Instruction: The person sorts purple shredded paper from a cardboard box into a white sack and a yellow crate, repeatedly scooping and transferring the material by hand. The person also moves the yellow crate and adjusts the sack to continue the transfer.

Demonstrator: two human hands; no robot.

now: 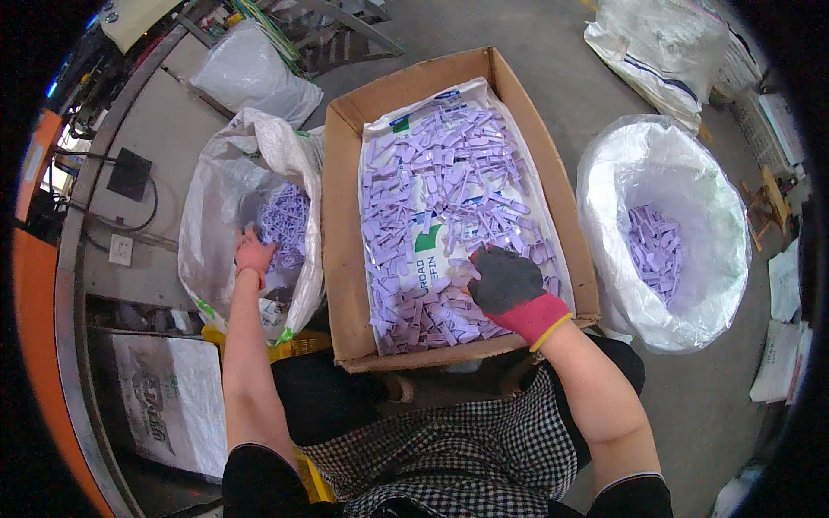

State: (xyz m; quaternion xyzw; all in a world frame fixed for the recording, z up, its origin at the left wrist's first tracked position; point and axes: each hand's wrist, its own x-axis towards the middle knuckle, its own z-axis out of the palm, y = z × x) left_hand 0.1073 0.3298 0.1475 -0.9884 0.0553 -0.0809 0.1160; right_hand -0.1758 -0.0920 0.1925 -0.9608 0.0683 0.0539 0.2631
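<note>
My left hand [254,254], in a pinkish covering, is inside the white woven sack [217,175] on the left. Its fingers are apart, beside a heap of thin purple plastic scraps [285,220]. My right hand [508,281] wears a red glove with a dark coated palm and yellow cuff. It reaches over the near right part of a cardboard box [353,259], fingers curled down among small flat purple plastic pieces [447,155]. Whether those fingers grip a piece is hidden. The pieces lie scattered and piled on a printed white sack lining [424,259] in the box.
On the right stands a container lined with clear plastic [599,194], with more purple pieces [654,252] at its bottom. A yellow crate [301,346] shows under the left sack. Stuffed white bags [252,71] and sacks [654,52] lie beyond. Orange-edged machinery [42,311] borders the left.
</note>
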